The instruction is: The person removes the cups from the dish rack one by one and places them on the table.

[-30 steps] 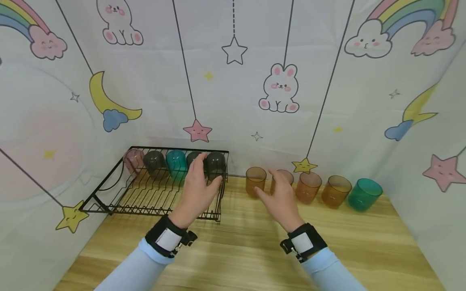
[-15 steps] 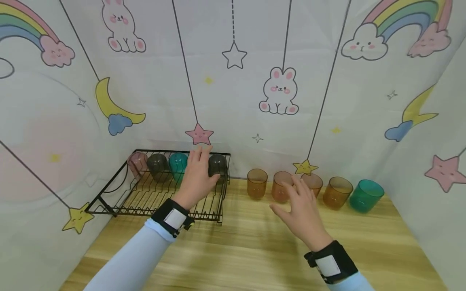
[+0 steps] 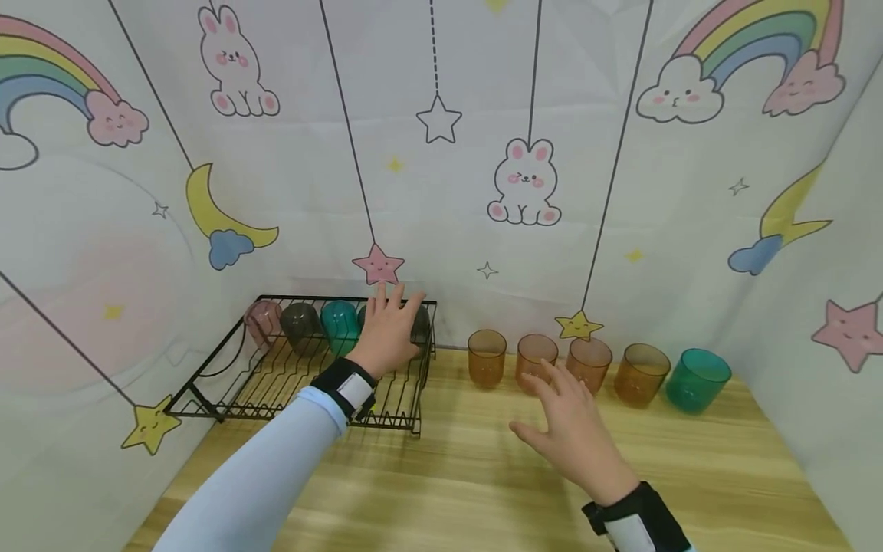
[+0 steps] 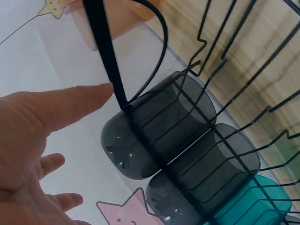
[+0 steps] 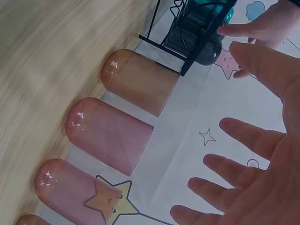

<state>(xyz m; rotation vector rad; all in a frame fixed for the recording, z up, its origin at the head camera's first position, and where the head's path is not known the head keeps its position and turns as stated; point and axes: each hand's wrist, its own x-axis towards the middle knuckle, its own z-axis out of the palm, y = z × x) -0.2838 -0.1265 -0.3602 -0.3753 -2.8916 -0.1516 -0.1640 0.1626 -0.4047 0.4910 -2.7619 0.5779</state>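
My left hand [image 3: 388, 336] hovers above the right end of the black wire dish rack [image 3: 426, 383], fingers spread and holding nothing. Behind it stand two upside-down dark grey cups, partly hidden in the head view; in the left wrist view the end grey cup [image 4: 145, 136] and its neighbour [image 4: 201, 173] lie just beyond the thumb. My right hand [image 3: 581, 435], fingers apart and holding nothing, is in front of two upright pink cups, one nearer the rack [image 3: 535, 354] and one further right [image 3: 589, 362]. In the right wrist view a gap shows between its fingers and the cups.
Further left in the rack stand a teal cup [image 3: 339, 326], another grey cup [image 3: 300, 328] and a pinkish cup [image 3: 262, 320]. The counter row also has an amber cup [image 3: 486, 359] beside the rack, another amber cup [image 3: 641, 374] and a green cup [image 3: 698, 380]. A patterned cloth wall [image 3: 455, 207] rises behind.
My right hand has moved right and back from the first cups in the row. The left hand has shifted slightly right over the rack, its fingers spreading. The cups have stayed in place.
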